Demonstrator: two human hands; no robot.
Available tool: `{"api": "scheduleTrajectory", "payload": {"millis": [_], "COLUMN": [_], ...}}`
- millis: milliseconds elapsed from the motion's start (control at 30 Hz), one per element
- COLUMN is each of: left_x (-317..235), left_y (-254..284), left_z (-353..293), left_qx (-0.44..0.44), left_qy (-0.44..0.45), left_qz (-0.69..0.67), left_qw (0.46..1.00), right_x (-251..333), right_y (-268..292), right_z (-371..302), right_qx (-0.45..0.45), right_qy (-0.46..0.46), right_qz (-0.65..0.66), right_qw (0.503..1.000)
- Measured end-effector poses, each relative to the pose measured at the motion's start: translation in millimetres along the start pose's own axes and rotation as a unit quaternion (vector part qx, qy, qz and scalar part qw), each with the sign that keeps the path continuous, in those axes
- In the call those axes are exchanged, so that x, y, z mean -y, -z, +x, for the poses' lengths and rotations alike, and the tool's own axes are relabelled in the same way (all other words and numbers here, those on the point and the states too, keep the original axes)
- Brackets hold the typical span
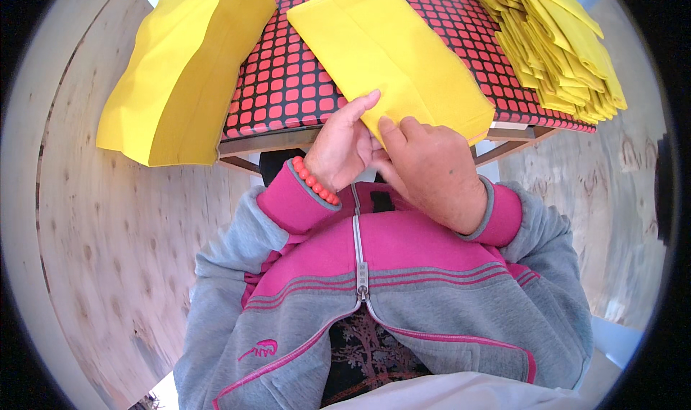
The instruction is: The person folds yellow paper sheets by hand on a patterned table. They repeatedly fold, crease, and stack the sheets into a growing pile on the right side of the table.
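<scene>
The thumb of the left hand (345, 140) lies on top of the folded yellow cloth (394, 59) and the bent fingers of the right hand (439, 167) pinch its near edge, so both hands grasp it, though the undersides are hidden. From the fingers the cloth extends forward above the checked table (270, 93), its long axis slanting from far left to near right, with the right hand closer to the near end; its far end points forward-left.
</scene>
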State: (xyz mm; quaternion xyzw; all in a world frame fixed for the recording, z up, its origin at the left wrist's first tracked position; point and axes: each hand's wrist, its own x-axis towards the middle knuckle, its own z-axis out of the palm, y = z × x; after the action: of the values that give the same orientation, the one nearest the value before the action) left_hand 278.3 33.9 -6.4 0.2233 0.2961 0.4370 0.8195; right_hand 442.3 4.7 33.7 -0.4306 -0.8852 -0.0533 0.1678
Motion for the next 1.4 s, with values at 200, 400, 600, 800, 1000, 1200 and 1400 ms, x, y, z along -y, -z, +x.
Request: {"api": "scheduleTrajectory", "payload": {"millis": [200, 400, 600, 800, 1000, 1200, 1400], "left_x": [0, -32, -44, -98, -191, -222, -194], "left_y": [26, 63, 73, 65, 62, 50, 23], "left_z": [3, -35, -36, -5, 80, 161, 143], "left_qx": [-0.025, 0.019, 0.052, 0.052, 0.053, 0.113, 0.063], "left_qy": [0.013, 0.049, 0.101, 0.121, 0.121, 0.077, 0.013], "left_qz": [0.022, 0.022, 0.083, 0.314, 0.703, 0.905, 0.953], "left_qw": [0.999, 0.998, 0.990, 0.940, 0.699, 0.403, 0.296], "right_x": [-43, -133, -132, -126, -93, -44, -32], "right_y": [23, 12, -55, -66, -69, -69, -71], "right_z": [-20, -25, -18, -1, 12, 45, 71], "right_qx": [-0.032, -0.055, -0.172, -0.170, -0.214, -0.099, -0.132], "right_qy": [0.029, -0.107, 0.019, 0.197, 0.185, 0.073, 0.047], "right_qz": [0.097, -0.029, 0.088, 0.069, 0.039, 0.080, 0.075], "right_qw": [0.994, 0.992, 0.981, 0.963, 0.959, 0.989, 0.987]}}
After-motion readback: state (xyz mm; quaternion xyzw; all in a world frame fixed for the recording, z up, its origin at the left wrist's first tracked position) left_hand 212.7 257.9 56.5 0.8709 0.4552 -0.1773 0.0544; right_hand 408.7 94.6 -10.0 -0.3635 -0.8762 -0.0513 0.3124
